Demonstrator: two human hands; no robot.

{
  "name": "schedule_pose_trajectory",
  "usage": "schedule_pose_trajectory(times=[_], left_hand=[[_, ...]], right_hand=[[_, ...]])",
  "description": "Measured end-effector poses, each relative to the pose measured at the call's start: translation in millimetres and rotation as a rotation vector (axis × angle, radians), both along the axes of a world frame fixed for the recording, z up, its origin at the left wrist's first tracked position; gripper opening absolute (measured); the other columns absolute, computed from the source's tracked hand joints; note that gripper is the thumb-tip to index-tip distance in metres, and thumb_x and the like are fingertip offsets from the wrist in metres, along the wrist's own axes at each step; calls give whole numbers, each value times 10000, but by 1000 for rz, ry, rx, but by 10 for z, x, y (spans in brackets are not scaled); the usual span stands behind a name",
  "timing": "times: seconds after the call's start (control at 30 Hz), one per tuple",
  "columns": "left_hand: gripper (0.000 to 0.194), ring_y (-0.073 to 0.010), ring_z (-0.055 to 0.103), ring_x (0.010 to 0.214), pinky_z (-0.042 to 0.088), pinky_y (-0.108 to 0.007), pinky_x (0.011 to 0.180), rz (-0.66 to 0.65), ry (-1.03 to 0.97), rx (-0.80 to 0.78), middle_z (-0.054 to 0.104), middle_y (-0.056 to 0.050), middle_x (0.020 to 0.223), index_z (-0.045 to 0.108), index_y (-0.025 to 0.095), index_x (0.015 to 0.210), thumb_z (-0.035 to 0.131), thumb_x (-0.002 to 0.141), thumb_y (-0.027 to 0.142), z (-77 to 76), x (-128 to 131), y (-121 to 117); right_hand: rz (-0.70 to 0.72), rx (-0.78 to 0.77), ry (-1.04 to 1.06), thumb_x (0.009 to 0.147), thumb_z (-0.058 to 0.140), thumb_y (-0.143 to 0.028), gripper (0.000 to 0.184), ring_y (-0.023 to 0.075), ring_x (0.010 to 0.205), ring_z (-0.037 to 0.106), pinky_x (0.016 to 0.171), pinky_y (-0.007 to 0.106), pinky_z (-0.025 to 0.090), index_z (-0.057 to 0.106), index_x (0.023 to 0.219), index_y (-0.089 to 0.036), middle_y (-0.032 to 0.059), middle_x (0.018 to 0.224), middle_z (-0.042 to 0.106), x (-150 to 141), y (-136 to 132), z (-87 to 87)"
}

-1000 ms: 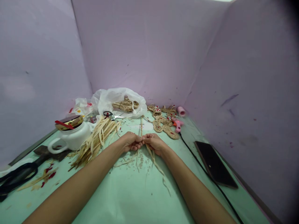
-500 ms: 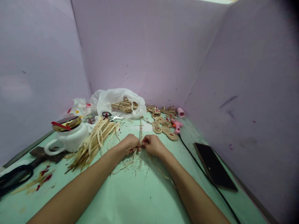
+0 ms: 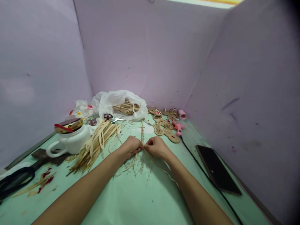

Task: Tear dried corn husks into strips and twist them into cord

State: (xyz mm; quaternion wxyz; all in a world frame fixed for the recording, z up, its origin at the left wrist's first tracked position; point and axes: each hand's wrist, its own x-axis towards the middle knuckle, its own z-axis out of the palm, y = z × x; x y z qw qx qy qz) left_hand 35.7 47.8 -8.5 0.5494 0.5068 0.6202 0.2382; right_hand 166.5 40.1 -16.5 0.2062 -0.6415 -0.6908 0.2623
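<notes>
A thin straw-coloured braid [image 3: 142,129] stretches from the back of the table toward me, down to my fingers. My left hand [image 3: 133,146] is closed in a pinch on the braid's near end, with loose strands hanging below it. Close beside it, my right hand [image 3: 156,147] pinches a fibre strand [image 3: 165,171] that trails down under my right forearm. The fingertips of both hands nearly meet. To the left lies a bundle of dry straw fibres [image 3: 93,148].
At the back left are a white plastic bag [image 3: 106,104] of fibre, scissors [image 3: 114,119] and a white mug [image 3: 77,142]. Right of the braid lie coiled woven pieces [image 3: 171,136], a pink glue gun [image 3: 179,128] with its black cable [image 3: 199,165], and a dark phone [image 3: 217,170]. Larger black-handled scissors [image 3: 17,181] lie left.
My right hand's fingertips have shifted slightly away from my left, drawing a strand to the right. The left keeps its pinch. The whole view has tilted slightly.
</notes>
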Motion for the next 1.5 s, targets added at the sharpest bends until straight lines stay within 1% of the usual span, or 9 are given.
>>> schedule_pose_trajectory(times=[0.13, 0.27, 0.47, 0.53, 0.67, 0.8, 1.03, 1.33, 1.5], left_hand=[[190, -47, 234, 259, 130, -207, 327, 24, -3, -51, 307, 38, 256, 403, 149, 357, 506, 516, 133, -16, -19, 25], [207, -43, 224, 259, 115, -203, 325, 0, -63, -69, 289, 39, 246, 404, 149, 357, 505, 538, 160, -23, -55, 13], [154, -42, 231, 266, 107, -208, 312, -24, -85, 25, 316, 53, 279, 405, 152, 388, 514, 490, 117, -35, -78, 4], [148, -42, 233, 268, 104, -208, 311, -49, -110, 32, 313, 55, 285, 403, 154, 396, 504, 498, 117, -37, -105, 29], [164, -21, 206, 273, 69, -199, 312, -132, -207, -28, 337, 60, 339, 396, 150, 425, 530, 520, 154, -43, -185, 90], [171, -14, 201, 276, 56, -191, 314, -165, -234, -53, 327, 63, 358, 380, 151, 430, 525, 520, 159, -46, -218, 117], [57, -23, 203, 270, 73, -186, 310, -219, -198, -40, 337, 64, 354, 452, 139, 470, 495, 501, 158, -60, -212, 120], [131, -62, 300, 307, 218, -220, 358, -211, 255, 113, 475, 0, 403, 559, 120, 502, 571, 545, 244, 73, -295, 119], [142, -159, 515, 509, 335, -244, 476, -223, 608, 395, 566, -67, 521, 626, 116, 598, 538, 585, 226, 159, -117, -189]], right_hand=[[-29, -34, 25, 585, 557, -235, 153, 107, 487, 446, 440, 212, 255, 653, 581, -116, 14, 465, 517, -32, -49, 28], [-11, 67, -25, 598, 552, -223, 150, 108, 480, 453, 452, 222, 254, 666, 582, -127, 36, 489, 571, -127, -162, 50], [138, 98, -41, 621, 545, -223, 149, 97, 465, 436, 463, 221, 263, 679, 601, -161, 23, 505, 590, -125, -230, 75], [124, 46, 55, 636, 562, -312, 198, 94, 456, 430, 452, 213, 271, 662, 576, -151, 7, 475, 557, -72, -183, 71], [-125, -13, 414, 689, 527, -304, 212, 95, 487, 480, 487, 207, 354, 618, 618, -126, 17, 539, 577, -22, -64, 30], [-162, -349, 820, 713, 484, -163, 105, 96, 506, 531, 524, 218, 427, 579, 695, -123, 31, 598, 599, -121, -52, -4], [-154, -347, 757, 680, 504, -131, 136, 23, 311, 254, 326, 183, 129, 519, 544, -128, -58, 385, 413, -206, -82, 24], [-168, -308, 706, 605, 542, -157, 99, 23, 300, 215, 347, 208, 100, 508, 514, -139, -70, 352, 392, -210, -16, -61], [-239, -305, 852, 562, 549, -150, 55, 25, 298, 242, 345, 200, 109, 500, 537, -147, -70, 357, 416, -253, -43, -103]])
